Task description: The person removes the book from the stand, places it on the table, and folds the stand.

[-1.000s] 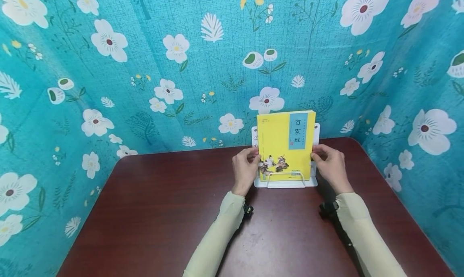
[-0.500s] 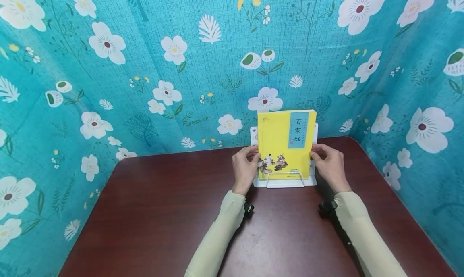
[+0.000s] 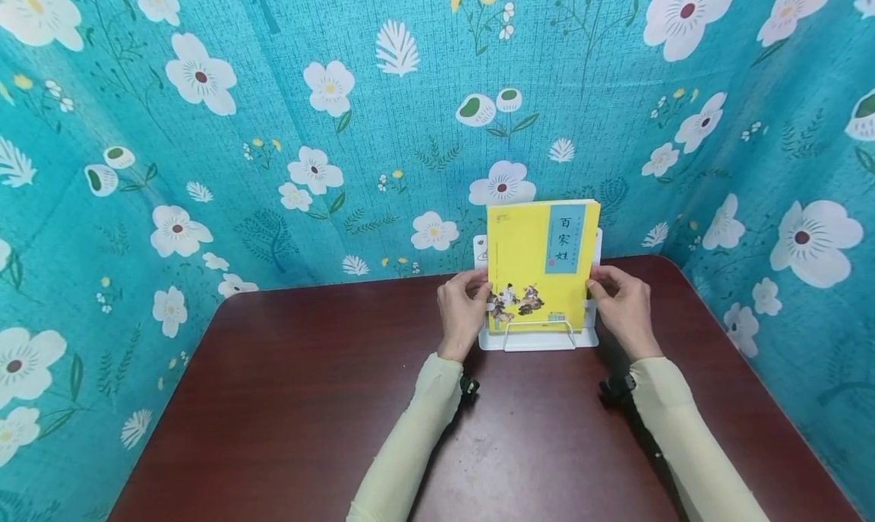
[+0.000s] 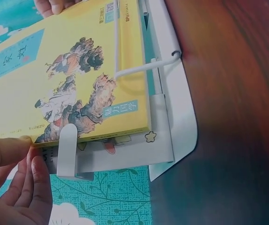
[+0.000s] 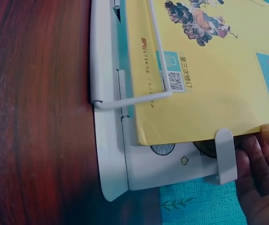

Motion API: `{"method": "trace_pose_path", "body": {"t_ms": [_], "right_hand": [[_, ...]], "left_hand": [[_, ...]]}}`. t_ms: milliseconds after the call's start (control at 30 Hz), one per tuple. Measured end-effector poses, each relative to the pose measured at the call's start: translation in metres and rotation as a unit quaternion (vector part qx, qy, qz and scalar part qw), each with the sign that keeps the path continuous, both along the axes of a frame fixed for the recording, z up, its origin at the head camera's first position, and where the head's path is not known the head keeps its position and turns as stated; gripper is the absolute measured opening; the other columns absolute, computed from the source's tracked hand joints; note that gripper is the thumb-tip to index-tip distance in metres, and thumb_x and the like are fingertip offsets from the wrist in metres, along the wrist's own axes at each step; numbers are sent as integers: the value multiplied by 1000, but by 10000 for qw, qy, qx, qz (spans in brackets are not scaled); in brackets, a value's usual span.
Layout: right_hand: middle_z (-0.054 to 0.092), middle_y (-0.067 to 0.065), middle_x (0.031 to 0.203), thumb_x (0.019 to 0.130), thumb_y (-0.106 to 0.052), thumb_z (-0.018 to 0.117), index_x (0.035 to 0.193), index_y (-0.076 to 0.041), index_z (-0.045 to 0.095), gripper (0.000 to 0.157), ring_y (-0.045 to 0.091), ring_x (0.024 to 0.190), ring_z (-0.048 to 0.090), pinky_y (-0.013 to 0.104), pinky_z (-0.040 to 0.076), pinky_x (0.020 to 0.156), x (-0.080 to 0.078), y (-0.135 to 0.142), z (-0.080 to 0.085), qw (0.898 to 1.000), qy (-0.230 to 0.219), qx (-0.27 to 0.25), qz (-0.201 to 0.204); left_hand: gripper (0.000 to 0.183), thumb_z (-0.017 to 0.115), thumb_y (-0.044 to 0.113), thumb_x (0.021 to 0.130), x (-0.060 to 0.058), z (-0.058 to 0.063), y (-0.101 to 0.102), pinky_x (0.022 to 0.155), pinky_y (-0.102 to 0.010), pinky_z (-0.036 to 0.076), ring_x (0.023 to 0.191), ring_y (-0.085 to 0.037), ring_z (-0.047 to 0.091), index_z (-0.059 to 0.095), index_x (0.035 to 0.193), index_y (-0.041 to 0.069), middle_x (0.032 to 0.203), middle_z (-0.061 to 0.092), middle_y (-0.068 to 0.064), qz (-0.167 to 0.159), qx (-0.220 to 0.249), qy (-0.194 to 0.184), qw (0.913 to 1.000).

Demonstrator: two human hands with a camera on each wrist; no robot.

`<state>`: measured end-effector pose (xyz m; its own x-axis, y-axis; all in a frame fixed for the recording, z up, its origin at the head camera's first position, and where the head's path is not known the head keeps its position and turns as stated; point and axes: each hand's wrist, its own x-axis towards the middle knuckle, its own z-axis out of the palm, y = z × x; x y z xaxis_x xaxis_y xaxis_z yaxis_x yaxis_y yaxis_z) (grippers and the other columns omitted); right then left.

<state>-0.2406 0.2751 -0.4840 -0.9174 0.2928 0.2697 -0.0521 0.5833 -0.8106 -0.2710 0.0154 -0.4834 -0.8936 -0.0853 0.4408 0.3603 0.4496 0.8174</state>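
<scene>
A yellow book (image 3: pixel 526 256) with a blue title panel stands upright on a white book stand (image 3: pixel 487 338) at the back of the table. My left hand (image 3: pixel 463 309) pinches the book's left edge, thumb on the cover. On the opposite edge my right hand (image 3: pixel 623 305) pinches it the same way. In the left wrist view a white side clip (image 4: pixel 67 152) laps over the cover beside my thumb; the right wrist view has a matching clip (image 5: pixel 226 157). The stand's wire bar (image 5: pixel 134 100) crosses in front of the book's lower part, and the book's bottom edge sits above the stand's base.
The dark reddish-brown table (image 3: pixel 307 400) extends to the left and in front. Close behind the stand hangs a teal floral curtain (image 3: pixel 383 142), which also runs along both sides. Black wrist cameras (image 3: pixel 618 391) sit under the sleeves.
Between both hands the book has risen slightly, its lower edge now higher behind the wire bar. The stand keeps its place on the table, and the hands have barely shifted.
</scene>
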Motion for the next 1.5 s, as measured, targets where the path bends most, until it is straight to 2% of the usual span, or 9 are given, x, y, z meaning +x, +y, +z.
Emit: {"method": "trace_pose_path", "body": {"t_ms": [233,433,767,1067,1200,1333,1500], "right_hand": [[73,20,126,102,-14,66,130,-2,70,31,23,100,64,2,44,77,-5,-5,4,9992,90,-373,-116],[73,19,126,102,-19,67,130,-4,71,32,13,96,61,4,47,78,-8,-9,12,9976,203,-626,-199],[72,18,130,102,-22,67,134,-7,70,35,9,97,61,6,48,81,-9,-10,20,9960,319,-817,-193],[72,16,126,102,-23,68,131,-8,71,33,4,92,59,6,48,77,-9,-9,26,9932,580,-988,-228],[72,12,119,102,-19,68,128,-6,72,30,3,92,60,7,48,77,-8,-10,29,9911,832,-1015,-238],[72,1,112,101,-14,68,126,-4,72,27,0,92,61,6,48,80,-7,-11,32,9887,1056,-1034,-252],[71,-3,110,101,-14,69,126,-5,73,27,-1,92,61,6,49,79,-3,-12,35,9873,1164,-1058,-226]], "left_hand": [[24,78,7,93,-1,3,-2,80,-25,63,90,-16,78,79,116,7,105,81,-9,15,107,-71,9999],[24,78,9,93,-4,6,-4,79,-26,63,88,-15,77,79,117,8,103,81,-7,33,274,91,9996],[23,78,7,93,-6,16,-3,76,-24,62,87,-15,76,80,116,7,103,81,-8,19,522,237,9984],[22,77,8,94,-9,24,-1,78,-24,61,88,-17,77,79,116,7,103,81,-9,-118,629,419,9971],[22,77,9,94,-8,28,0,77,-23,61,88,-16,76,80,115,7,103,81,-8,-107,656,495,9966],[21,76,8,94,-6,31,0,75,-23,60,86,-16,76,80,115,6,103,80,-9,-151,752,629,9951],[20,76,8,95,-3,33,-1,75,-22,61,86,-17,76,79,114,5,103,80,-10,-213,836,748,9935]]}}
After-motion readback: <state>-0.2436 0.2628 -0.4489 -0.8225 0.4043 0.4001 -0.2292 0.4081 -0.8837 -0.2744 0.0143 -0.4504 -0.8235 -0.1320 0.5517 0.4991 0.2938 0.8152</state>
